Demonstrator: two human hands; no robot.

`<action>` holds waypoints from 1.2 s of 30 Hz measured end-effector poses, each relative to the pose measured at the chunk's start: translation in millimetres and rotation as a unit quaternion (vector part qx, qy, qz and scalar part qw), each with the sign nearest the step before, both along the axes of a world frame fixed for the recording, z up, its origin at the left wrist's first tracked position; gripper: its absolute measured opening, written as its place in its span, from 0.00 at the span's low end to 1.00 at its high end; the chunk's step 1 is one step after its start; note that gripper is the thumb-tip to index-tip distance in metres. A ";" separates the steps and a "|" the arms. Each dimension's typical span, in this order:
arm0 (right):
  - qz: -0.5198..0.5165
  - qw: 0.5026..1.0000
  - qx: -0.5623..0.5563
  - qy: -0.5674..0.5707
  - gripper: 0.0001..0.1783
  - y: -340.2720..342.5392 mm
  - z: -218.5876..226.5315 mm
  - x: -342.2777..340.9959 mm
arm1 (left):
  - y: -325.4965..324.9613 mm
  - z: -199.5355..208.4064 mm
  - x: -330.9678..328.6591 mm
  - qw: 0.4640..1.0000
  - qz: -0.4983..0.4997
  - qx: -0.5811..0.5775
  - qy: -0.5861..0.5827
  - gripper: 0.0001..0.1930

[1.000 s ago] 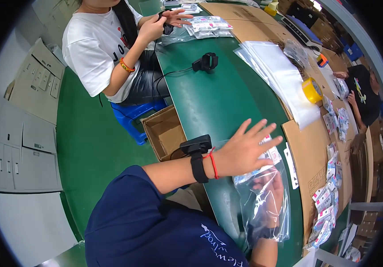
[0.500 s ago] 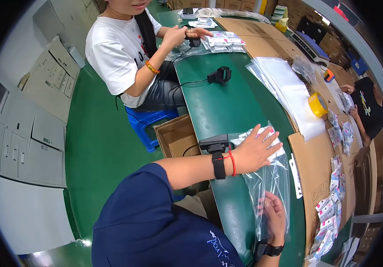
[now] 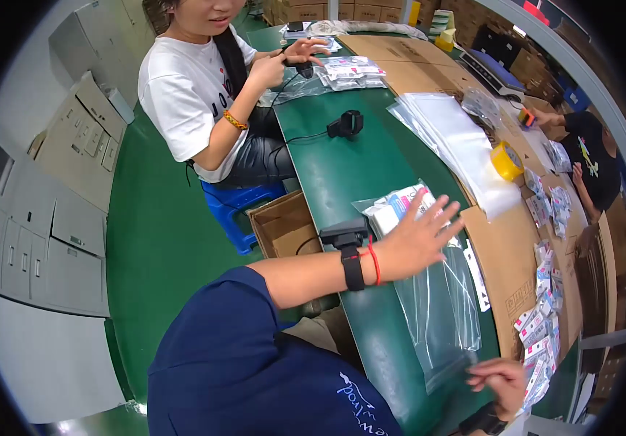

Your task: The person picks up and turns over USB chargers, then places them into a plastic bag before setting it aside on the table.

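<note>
A long clear plastic bag (image 3: 436, 312) lies flat on the green table. White packets with pink and blue print (image 3: 391, 212) fill its far end. My left hand (image 3: 422, 236) is open, fingers spread wide over the bag beside the packets; whether the palm presses on it is hard to tell. Just right of the bag's near end is my right hand (image 3: 503, 381), its fingers partly bent and blurred. I cannot make out anything in its fingers.
Brown cardboard (image 3: 502, 254) runs along the right, with several small packets (image 3: 538, 327) on it. Beyond lie a stack of clear bags (image 3: 447, 145) and a yellow tape roll (image 3: 507, 160). Two other people work at the table. An open carton (image 3: 280, 225) stands beside the table's left edge.
My right hand has moved from the bag's near part to the right and toward me. The near end of the bag now lies flatter. My left hand's fingers have spread and more of the packets shows.
</note>
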State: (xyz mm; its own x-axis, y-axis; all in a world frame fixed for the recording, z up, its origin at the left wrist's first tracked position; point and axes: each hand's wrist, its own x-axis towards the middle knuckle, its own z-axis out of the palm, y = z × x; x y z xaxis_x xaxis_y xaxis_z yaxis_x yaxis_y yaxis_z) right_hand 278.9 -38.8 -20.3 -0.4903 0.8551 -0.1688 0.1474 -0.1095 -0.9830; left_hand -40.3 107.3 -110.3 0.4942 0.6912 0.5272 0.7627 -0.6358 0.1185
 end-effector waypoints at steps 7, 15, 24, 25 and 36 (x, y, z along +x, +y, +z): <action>-0.251 0.856 0.214 0.399 0.19 32.5 18.6 28.9 | -65.2 1.2 65.2 0.957 -0.271 -0.014 -0.106 0.39; -0.504 0.860 0.047 0.071 0.14 14.0 -62.3 36.2 | -91.3 -71.0 82.2 0.945 -0.285 -0.145 -0.065 0.37; -0.240 0.902 0.146 -0.327 0.13 12.7 -55.6 9.1 | -74.0 -3.3 38.2 0.941 -0.267 -0.179 -0.106 0.28; -0.294 0.876 0.140 -0.355 0.13 12.3 -53.4 20.2 | -72.6 -2.5 34.0 0.933 -0.293 -0.183 -0.105 0.28; -0.276 0.460 0.381 -0.753 0.15 69.0 -88.8 92.5 | -92.3 11.4 44.0 0.908 -0.327 -0.205 -0.163 0.20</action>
State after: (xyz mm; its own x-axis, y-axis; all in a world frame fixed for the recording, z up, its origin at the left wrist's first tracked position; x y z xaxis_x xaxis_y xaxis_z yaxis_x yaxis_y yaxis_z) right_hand 371.4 30.2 -109.1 0.0191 0.8715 0.4899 0.8801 -0.2472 0.4053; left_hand 3.7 15.0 -98.9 0.7339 0.4778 0.4829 0.1206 -0.7912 0.5996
